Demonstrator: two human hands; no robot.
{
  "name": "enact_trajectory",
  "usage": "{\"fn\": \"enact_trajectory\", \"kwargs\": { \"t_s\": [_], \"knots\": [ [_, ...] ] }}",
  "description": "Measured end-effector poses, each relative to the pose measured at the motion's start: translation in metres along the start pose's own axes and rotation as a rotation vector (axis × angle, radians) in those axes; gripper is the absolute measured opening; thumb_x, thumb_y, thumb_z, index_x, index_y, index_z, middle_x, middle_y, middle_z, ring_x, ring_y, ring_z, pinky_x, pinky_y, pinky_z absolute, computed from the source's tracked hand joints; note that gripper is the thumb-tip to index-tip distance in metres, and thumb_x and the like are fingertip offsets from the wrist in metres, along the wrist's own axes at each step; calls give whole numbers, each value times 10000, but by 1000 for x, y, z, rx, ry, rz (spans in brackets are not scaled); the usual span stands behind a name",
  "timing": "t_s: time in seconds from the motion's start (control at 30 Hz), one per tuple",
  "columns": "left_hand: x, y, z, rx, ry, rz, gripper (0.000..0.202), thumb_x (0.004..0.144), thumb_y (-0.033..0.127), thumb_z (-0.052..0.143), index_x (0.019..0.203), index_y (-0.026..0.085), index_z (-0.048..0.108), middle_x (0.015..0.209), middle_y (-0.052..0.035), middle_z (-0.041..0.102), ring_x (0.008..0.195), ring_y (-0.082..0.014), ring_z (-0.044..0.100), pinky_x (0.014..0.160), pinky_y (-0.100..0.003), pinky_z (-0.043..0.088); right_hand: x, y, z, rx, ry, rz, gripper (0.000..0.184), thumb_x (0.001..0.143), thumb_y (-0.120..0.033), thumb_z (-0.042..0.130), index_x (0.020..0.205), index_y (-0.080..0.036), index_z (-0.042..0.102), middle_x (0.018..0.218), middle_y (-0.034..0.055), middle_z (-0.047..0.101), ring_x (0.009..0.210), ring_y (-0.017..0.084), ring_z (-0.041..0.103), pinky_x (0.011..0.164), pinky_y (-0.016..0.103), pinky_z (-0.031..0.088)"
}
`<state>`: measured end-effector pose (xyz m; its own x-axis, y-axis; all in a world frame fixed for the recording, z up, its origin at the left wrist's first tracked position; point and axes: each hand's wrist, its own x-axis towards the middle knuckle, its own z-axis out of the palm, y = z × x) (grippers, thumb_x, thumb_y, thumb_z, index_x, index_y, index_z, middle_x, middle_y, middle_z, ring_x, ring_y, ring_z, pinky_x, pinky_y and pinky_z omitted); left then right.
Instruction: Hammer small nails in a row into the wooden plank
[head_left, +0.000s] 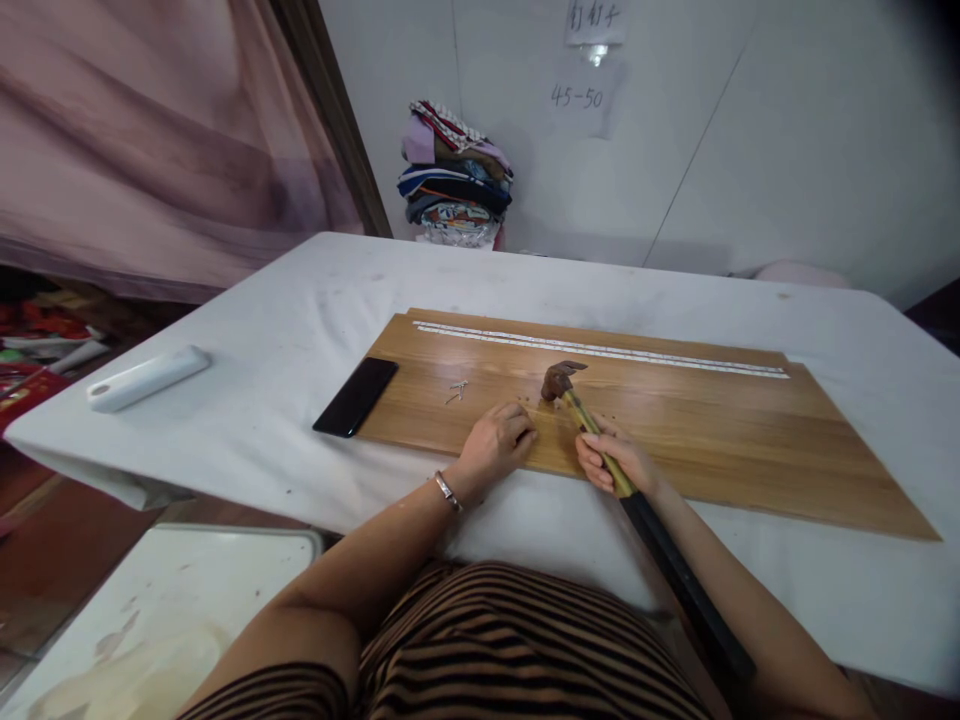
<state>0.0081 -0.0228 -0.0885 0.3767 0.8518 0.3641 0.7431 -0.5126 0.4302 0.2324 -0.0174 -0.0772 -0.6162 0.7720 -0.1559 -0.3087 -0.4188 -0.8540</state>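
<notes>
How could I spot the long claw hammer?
On the white-covered table lies a flat brown wooden board. Over its near edge, a bare right hand grips the hammer. Unlike the thin silvery nails, it has a rusty brown head.

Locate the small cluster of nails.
In the head view, the nail cluster lies left of centre on the wooden board, right of the black phone and up-left of the left hand.

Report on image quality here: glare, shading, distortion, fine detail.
Head view: a bright glint just below the upper wall sign; head view: soft sheen on the wooden board; head view: dark upper right corner, wide-angle stretch towards the edges; head view: the hammer reads clearly, but the loose nails look too small to count surely.
</notes>
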Motion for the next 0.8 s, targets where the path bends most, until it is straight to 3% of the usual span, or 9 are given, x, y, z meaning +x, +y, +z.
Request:
{"fn": "enact_trajectory", "kwargs": {
  "t_s": [0.4, 0.8],
  "knots": [
    [-1, -3, 2, -6, 15, 12, 132, 896, 188, 552, 801, 175, 643, 855, -43, 628, 833, -158, 571, 798, -297, 466, -1, -3, 3, -11, -19, -17, 333, 849, -329, 620, 1112, -238, 437, 558, -121, 465, 300, 41, 326, 285, 147, 273],
    [0, -4, 3, -8, 8, 16, 137, 899, 196, 552, 794, 178, 639, 854, -42, 623, 832, -157, 571, 787, -294, 470, 0, -1, 1, -18, -4, 8, 278, 833, -340, 636, 985, -239, 426, 548, -123, 477, 294, 41, 344, 277, 141, 273]
  ]
}}
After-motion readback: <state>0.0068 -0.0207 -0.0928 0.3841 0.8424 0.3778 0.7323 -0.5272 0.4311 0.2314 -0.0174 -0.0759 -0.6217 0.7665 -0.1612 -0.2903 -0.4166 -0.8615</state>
